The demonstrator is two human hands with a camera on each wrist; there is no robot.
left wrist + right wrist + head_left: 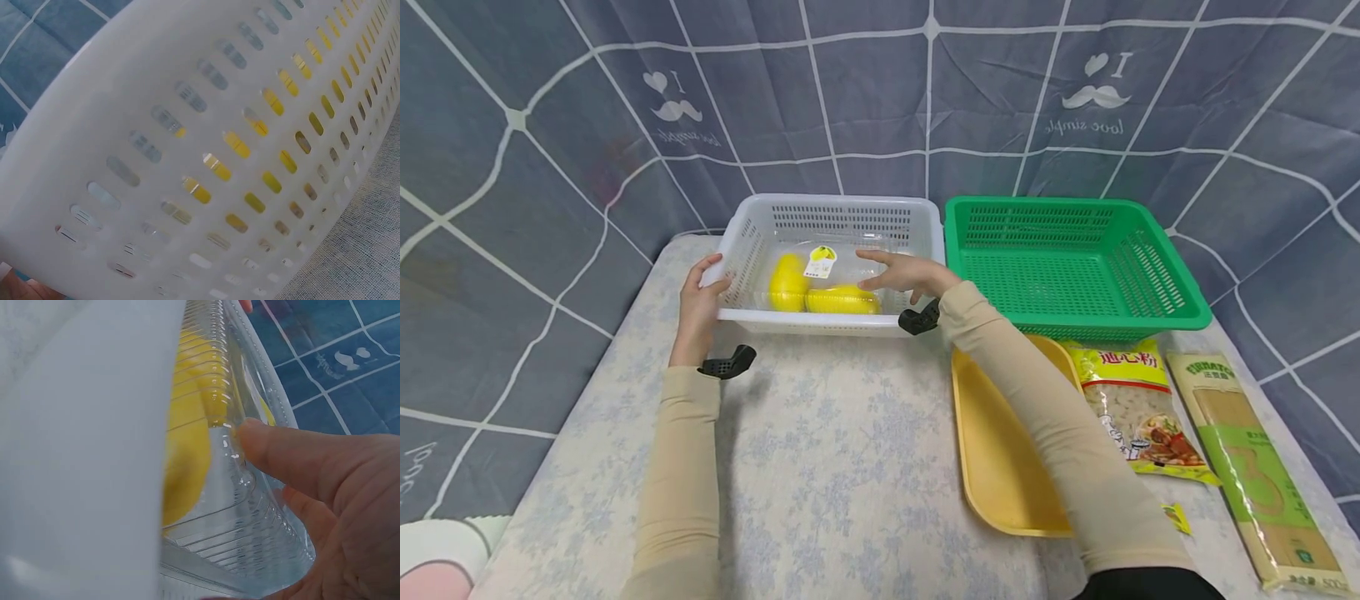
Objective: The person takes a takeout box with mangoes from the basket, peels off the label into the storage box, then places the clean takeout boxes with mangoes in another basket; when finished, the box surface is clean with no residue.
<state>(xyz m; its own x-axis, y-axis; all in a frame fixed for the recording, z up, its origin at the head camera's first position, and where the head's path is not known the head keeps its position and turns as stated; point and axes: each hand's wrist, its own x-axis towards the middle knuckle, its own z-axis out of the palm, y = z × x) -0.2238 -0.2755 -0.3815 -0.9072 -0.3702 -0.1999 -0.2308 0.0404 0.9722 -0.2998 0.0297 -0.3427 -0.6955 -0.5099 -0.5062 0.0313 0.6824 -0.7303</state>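
Observation:
A white plastic basket (831, 321) with slotted walls stands at the back left of the table. My left hand (698, 310) grips its left rim; a bit of that hand shows at the lower left corner of the left wrist view. Inside the basket lies a clear plastic box (850, 265) with a label, holding yellow fruits (788, 283). Reaching in over the right side of this box, my right hand (910, 273) has its fingers spread. In the right wrist view, the thumb (275, 447) rests at the box's ridged edge, with another finger beyond it.
Right beside the white basket is a green basket (1183, 300). A yellow tray (1000, 475) lies partly under my right forearm. Farther right are a pasta bag (1138, 408), a long noodle pack (1255, 467) and a small yellow packet (1177, 518). A grey curtain (880, 100) hangs behind.

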